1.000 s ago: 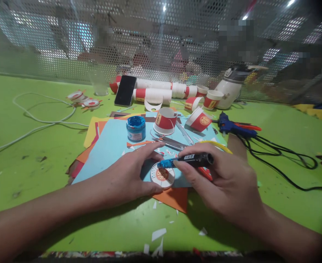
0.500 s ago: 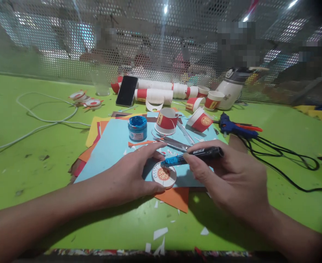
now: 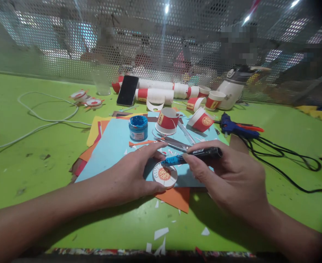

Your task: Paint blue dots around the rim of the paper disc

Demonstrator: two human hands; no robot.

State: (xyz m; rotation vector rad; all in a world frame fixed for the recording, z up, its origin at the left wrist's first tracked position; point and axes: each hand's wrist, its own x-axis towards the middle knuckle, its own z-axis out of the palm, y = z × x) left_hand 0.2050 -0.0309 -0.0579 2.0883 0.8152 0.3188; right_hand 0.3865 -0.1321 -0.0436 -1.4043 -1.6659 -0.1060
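Observation:
With thumb and fingers, my left hand [image 3: 133,171] grips the edges of a round white disc [image 3: 156,179] that bears an orange emblem, thin dark lines and small dots. My right hand [image 3: 229,171] is closed around a black marker pen [image 3: 204,155] whose front end is smeared blue. The pen's tip meets or hovers just above the disc's upper edge; I cannot tell which. An open jar of blue paint [image 3: 138,131] stands behind my left hand. Scissors [image 3: 174,144] lie on the light blue paper [image 3: 108,146] just beyond the pen.
Red and white paper cups [image 3: 167,122] stand and lie behind the paper. A phone [image 3: 127,90] leans on stacked cups. At the right is a blue glue gun [image 3: 237,128] with a black cord. A white cable [image 3: 46,120] loops at left. Paper scraps [image 3: 161,233] litter the front.
The view has shifted very slightly. Both hands keep their holds, and the pen tip stays at the disc's upper edge.

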